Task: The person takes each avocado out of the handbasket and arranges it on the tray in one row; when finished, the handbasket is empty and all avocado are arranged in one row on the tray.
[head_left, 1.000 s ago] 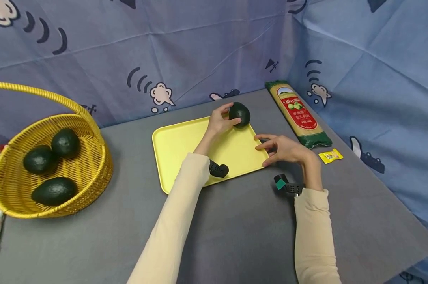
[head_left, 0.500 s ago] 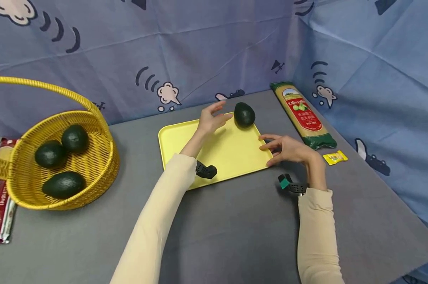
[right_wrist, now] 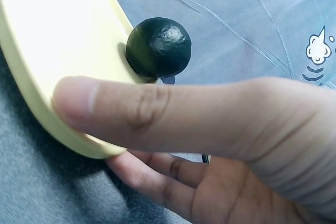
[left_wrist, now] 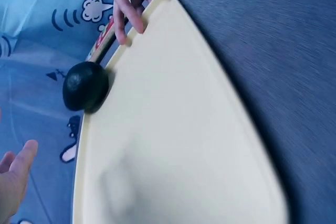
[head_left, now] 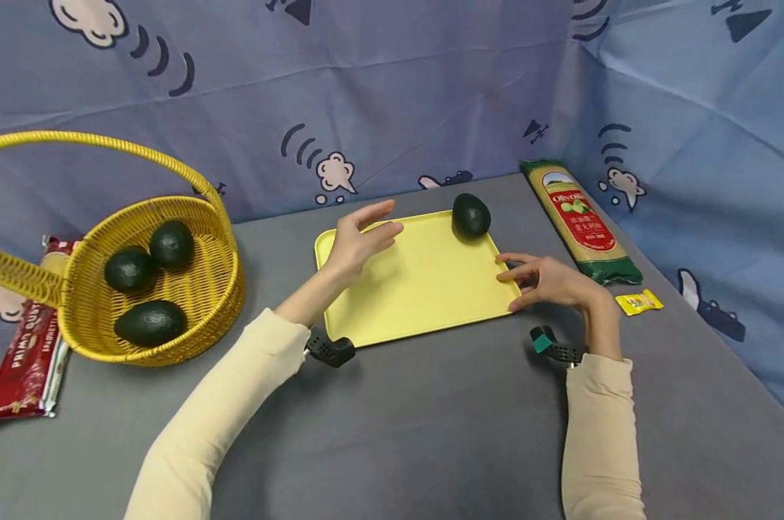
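From the head view, the left hand [head_left: 359, 242], fingers straight and apart, has let go of the avocado [head_left: 471, 216] and drawn back over the yellow tray [head_left: 418, 303]; the avocado now lies alone in the tray's far right corner; the right hand [head_left: 548, 280] stays at the tray's right edge, fingers relaxed. The left wrist view shows the avocado [left_wrist: 84, 85] against the rim; the right wrist view shows the thumb [right_wrist: 157, 111] over the tray [right_wrist: 47, 51] edge, fingers beneath.

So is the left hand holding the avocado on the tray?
No, the left hand hovers open over the yellow tray, apart from the avocado.
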Motion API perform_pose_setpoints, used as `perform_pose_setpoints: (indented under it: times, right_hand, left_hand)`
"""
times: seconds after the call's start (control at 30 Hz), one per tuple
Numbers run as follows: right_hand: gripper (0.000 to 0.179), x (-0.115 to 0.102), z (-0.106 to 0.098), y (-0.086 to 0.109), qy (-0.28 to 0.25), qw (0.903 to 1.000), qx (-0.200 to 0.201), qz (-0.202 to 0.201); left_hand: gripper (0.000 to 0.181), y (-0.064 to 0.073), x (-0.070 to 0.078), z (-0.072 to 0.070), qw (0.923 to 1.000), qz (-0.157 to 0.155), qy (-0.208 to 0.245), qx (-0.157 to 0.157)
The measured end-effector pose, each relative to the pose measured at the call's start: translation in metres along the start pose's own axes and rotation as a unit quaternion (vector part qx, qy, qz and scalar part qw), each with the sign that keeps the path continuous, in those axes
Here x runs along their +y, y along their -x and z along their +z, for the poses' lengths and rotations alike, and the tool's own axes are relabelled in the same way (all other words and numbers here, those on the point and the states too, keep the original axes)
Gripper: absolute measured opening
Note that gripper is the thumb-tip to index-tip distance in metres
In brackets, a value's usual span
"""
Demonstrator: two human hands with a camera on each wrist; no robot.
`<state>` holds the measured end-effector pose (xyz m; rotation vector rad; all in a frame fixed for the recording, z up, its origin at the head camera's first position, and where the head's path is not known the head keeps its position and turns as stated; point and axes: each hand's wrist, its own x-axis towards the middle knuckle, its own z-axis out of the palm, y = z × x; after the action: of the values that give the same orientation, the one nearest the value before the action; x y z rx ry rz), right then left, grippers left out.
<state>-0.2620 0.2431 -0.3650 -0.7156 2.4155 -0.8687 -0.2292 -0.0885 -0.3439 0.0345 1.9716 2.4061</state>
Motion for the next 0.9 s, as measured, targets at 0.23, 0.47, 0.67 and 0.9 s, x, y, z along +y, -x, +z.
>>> perform_pose_setpoints:
  times: [0.23, 0.47, 0.67, 0.9]
  right_hand:
    - [0.055, 0.002, 0.002, 0.005, -0.017, 0.9998, -0.003, 0.012]
    - [0.054, 0.005, 0.003, 0.004, -0.013, 0.9998, -0.004, 0.012]
    - [0.055, 0.002, 0.001, 0.002, -0.009, 0.9999, -0.008, 0.011]
    - [0.054, -0.001, 0.0, -0.004, 0.009, 0.9999, -0.009, -0.007]
  left_hand:
    - [0.045, 0.027, 0.008, -0.026, 0.9997, -0.004, -0.01, 0.021]
    - [0.047, 0.063, 0.028, -0.054, 0.9989, -0.015, -0.044, 0.005]
    - [0.05, 0.098, 0.046, -0.092, 0.9968, -0.014, -0.071, 0.033]
    - [0.047, 0.146, 0.063, -0.144, 0.9961, -0.001, -0.037, 0.08]
